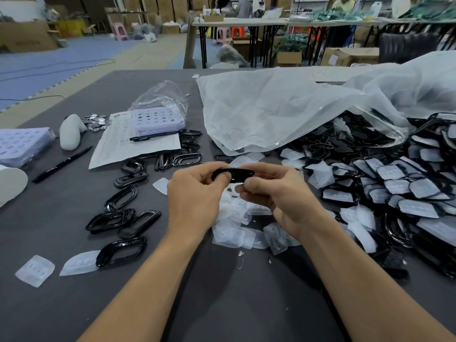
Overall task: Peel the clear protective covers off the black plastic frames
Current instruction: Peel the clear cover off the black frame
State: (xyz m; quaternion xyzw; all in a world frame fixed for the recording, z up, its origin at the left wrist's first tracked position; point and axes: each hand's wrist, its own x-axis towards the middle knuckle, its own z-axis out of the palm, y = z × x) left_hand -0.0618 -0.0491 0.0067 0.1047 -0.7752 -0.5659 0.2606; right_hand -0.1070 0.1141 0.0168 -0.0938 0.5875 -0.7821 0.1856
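A black plastic frame (237,174) is held edge-on above the table's middle. My left hand (195,196) pinches its left end and my right hand (276,193) grips its right end. Whether a clear cover is still on it cannot be told. Loose clear covers (237,233) lie in a heap right below my hands. Bare black frames (123,218) are scattered to the left. A big pile of covered frames (394,191) fills the right side.
A large clear plastic bag (283,109) lies across the back right. At the left are a paper sheet (133,144) with a pen, a lilac tray (158,118) in a bag, another pen (61,164) and metal discs (95,122).
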